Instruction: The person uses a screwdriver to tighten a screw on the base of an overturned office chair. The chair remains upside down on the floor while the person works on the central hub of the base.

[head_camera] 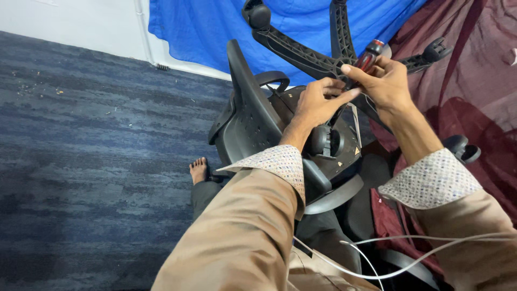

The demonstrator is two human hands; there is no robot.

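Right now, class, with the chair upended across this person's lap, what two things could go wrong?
1. The screwdriver in the right hand could slip and jab the left hand beside it.
2. The upturned office chair could tip onto the bare foot.

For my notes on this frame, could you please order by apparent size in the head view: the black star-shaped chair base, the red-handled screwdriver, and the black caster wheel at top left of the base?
1. Black star-shaped chair base, clearly the largest.
2. Black caster wheel.
3. Red-handled screwdriver, gripped by the right hand. Its shaft is hidden, so only the handle is judged; it looks close in size to the caster wheel, so their order is unsure.
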